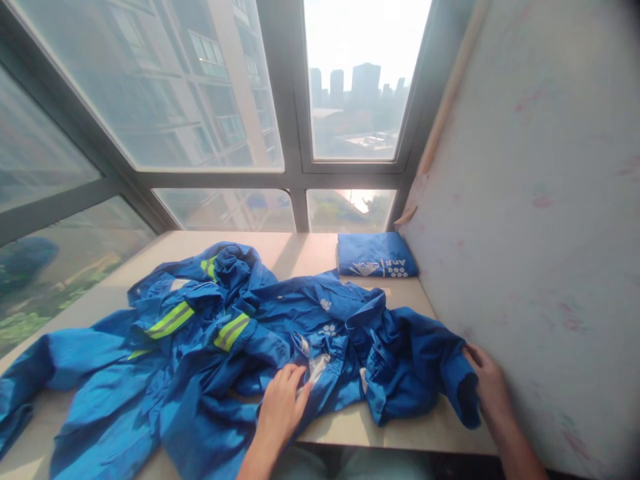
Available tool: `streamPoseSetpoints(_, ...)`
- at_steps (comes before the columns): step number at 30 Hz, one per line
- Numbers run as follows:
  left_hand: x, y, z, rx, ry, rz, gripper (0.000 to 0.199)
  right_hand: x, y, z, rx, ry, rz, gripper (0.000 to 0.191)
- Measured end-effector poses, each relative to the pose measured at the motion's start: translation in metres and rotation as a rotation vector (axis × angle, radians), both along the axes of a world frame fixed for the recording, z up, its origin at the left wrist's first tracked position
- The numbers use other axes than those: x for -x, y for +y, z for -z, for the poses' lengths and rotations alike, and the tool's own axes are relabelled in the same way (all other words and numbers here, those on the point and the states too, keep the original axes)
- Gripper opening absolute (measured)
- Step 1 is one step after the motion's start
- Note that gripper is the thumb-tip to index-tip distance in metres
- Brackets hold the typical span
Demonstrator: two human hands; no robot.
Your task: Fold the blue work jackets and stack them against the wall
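A blue work jacket (410, 353) lies crumpled and spread on the wooden surface, its collar away from me and a white print inside or on its chest. At its lower middle edge, my left hand (283, 403) rests with curled fingers on the cloth, closed on a fold near a white patch. On the right, my right hand (489, 383) grips the cuff of the jacket's sleeve (463, 390) between thumb and fingers. The palm side of both hands is hidden. More blue clothing with yellow-green reflective bands (171, 320) is heaped on the left, touching the jacket.
A folded blue garment (375, 250) with white lettering sits at the back right, by the window. A pale patterned wall (540, 233) rises close on the right. Grey window frames (215, 180) bound the back and left of the pale wooden surface (350, 427).
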State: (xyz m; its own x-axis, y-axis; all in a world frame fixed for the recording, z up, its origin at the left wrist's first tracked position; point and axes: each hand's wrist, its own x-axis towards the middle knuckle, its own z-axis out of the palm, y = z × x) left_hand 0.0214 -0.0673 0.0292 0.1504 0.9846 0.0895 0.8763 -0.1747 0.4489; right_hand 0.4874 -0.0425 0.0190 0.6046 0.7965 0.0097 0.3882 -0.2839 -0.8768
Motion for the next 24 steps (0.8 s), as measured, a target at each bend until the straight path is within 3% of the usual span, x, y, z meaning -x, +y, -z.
streamPoseSetpoints(3, 0.0, -0.002, -0.004, 0.015, 0.021, 0.009, 0.033, 0.008, -0.021, 0.003, 0.115, -0.18, 0.002, 0.051)
streamPoseSetpoints(5, -0.003, -0.004, -0.004, 0.026, 0.034, 0.006, 0.033, 0.025, -0.029, -0.007, 0.042, -0.364, 0.019, 0.047)
streamPoseSetpoints(7, -0.009, -0.004, 0.0, 0.047, 0.066, 0.012, 0.031, 0.048, -0.032, -0.023, -0.129, -0.521, -0.001, 0.039)
streamPoseSetpoints(10, -0.021, -0.002, 0.006, 0.065, 0.138, 0.028, 0.026, 0.09, -0.027, -0.047, -0.357, -0.607, -0.141, 0.028)
streamPoseSetpoints(13, -0.03, 0.003, 0.01, 0.062, 0.169, 0.039, 0.026, 0.135, -0.016, -0.054, -0.406, -0.565, -0.401, 0.029)
streamPoseSetpoints(16, -0.033, 0.003, 0.011, 0.055, 0.182, 0.048, 0.03, 0.168, -0.001, -0.039, -0.295, -0.532, -0.591, 0.034)
streamPoseSetpoints(20, -0.023, -0.008, 0.017, -0.121, 0.292, -0.088, 0.038, 0.179, 0.013, 0.002, -0.088, -0.555, -0.521, 0.049)
streamPoseSetpoints(24, -0.007, -0.017, 0.038, -0.265, 0.382, -0.287, 0.062, 0.171, 0.011, 0.037, 0.046, -0.577, -0.504, 0.043)
